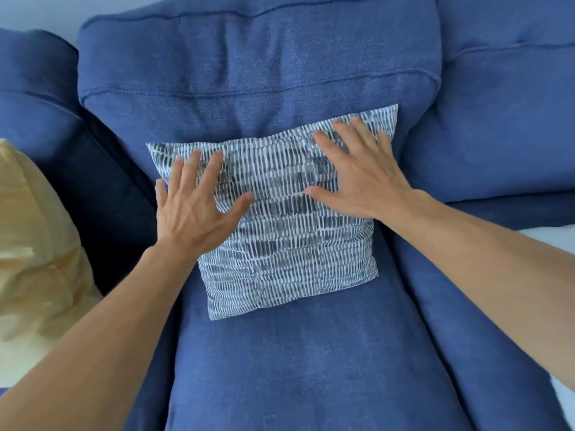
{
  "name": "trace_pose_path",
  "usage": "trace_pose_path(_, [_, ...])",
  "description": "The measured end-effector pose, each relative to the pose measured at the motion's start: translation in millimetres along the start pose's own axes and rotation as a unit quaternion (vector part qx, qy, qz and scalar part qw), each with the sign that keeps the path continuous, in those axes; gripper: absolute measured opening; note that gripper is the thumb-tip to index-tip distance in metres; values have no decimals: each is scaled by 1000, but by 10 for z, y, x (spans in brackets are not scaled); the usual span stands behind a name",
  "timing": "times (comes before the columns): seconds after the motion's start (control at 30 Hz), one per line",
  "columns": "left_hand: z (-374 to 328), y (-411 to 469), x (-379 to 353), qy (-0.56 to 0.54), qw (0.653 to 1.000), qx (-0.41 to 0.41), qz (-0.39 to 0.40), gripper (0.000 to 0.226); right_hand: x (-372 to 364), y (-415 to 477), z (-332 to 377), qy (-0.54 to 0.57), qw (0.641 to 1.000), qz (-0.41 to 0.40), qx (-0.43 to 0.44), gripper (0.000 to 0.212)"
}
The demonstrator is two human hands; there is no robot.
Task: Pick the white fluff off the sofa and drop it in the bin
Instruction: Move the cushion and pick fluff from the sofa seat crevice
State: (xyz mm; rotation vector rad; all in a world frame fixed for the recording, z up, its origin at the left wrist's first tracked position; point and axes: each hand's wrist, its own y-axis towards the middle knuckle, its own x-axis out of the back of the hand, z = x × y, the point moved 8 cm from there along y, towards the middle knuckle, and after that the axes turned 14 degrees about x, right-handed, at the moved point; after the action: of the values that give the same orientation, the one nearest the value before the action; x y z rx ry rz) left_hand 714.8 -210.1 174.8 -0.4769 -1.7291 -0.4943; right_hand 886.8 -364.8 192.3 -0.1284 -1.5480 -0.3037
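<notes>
A blue fabric sofa fills the view. A grey-and-white patterned cushion leans against its back cushion. My left hand lies flat on the cushion's upper left part, fingers spread. My right hand lies flat on its upper right part, fingers spread too. Neither hand holds anything. No white fluff and no bin show in the view.
A pale yellow cushion sits at the left by the sofa's armrest. A second blue back cushion is at the right. Something white shows at the right edge on the seat.
</notes>
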Motion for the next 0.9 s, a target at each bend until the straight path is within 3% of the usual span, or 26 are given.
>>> trace_pose_path(0.13, [-44,-108,200,-17,1000,5,0,84,166,-144,77,20,1000,4,-21,82])
trace_pose_path(0.67, [-181,-1453,2042,-52,996,-65,-19,79,2030,-1554,861,13,993,-10,-117,70])
trace_pose_path(0.9, [-593,-1989,2180,-88,990,-107,14,79,2499,-2444,730,-13,979,-38,-202,66])
